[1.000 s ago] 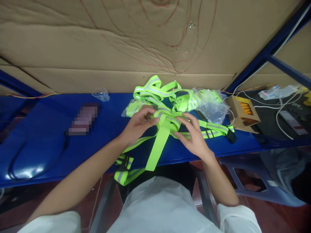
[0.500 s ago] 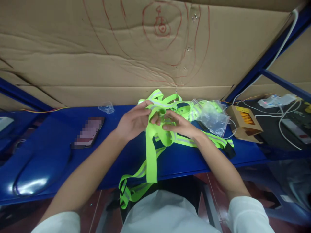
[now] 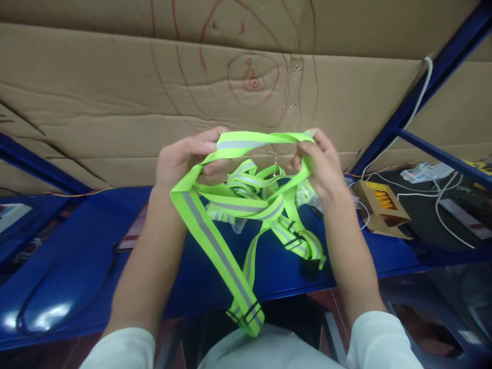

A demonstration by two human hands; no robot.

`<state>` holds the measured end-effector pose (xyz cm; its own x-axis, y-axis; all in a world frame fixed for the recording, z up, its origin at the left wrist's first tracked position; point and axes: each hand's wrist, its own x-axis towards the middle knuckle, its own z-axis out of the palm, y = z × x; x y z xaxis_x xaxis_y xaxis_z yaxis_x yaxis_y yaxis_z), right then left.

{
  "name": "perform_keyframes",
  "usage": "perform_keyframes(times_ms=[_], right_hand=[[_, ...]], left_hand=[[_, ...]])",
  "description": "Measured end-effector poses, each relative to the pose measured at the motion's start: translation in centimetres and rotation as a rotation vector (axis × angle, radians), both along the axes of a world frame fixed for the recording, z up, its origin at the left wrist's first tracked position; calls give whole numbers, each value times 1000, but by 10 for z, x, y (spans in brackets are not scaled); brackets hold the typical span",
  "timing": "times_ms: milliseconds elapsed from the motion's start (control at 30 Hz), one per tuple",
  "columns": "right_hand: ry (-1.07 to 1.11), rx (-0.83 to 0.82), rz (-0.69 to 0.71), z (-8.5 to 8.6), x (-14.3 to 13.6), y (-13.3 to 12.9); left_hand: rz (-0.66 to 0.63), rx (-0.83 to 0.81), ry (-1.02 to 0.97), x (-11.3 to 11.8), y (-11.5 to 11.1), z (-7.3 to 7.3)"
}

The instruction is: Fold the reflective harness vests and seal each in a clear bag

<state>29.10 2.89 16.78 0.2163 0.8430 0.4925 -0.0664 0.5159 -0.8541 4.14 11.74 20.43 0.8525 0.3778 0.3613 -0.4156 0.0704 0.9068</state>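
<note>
Strap (image 3: 261, 139) spans between left hand (image 3: 184, 161) and right hand (image 3: 323, 164) grips.

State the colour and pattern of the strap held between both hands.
Fluorescent yellow-green strap with a silver-grey stripe down its middle; head view.

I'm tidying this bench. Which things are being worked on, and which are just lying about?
In hand:
- left hand and right hand, both gripping the neon reflective strap harness

Lying about:
- more neon straps on the blue bench
- small cardboard box
- white cables
- cardboard sheet behind
</note>
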Motion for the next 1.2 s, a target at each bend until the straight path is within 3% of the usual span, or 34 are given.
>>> perform_keyframes(times_ms=[133, 267, 367, 533, 667, 833, 933, 1033, 1100, 1200], right_hand=[[-67, 18, -45, 20, 13, -17], [-127, -2, -58, 20, 26, -26], [-351, -70, -150, 17, 39, -30], [-862, -211, -183, 27, 49, -49], [-1041, -311, -354, 37, 50, -62], [-1140, -364, -532, 29, 51, -52], [-919, -338, -573, 23, 46, -39], [-441, -353, -285, 22, 46, -33], [-236, -443, -127, 23, 53, -34], [-106, -482, -101, 21, 69, -36]], left_hand=[[-17, -3, -100, -16, 18, -9], [172, 147, -21, -27, 26, -21], [290, 145, 38, -31, 29, -26], [483, -2, 43, -38, 35, -27], [614, 30, -71, -50, 35, -23], [715, 8, -251, -55, 38, -20], [709, 26, -316, -49, 42, -20], [778, -11, -365, -45, 44, -20], [880, -47, -381, -44, 45, -19], [977, -56, -376, -43, 46, -18]])
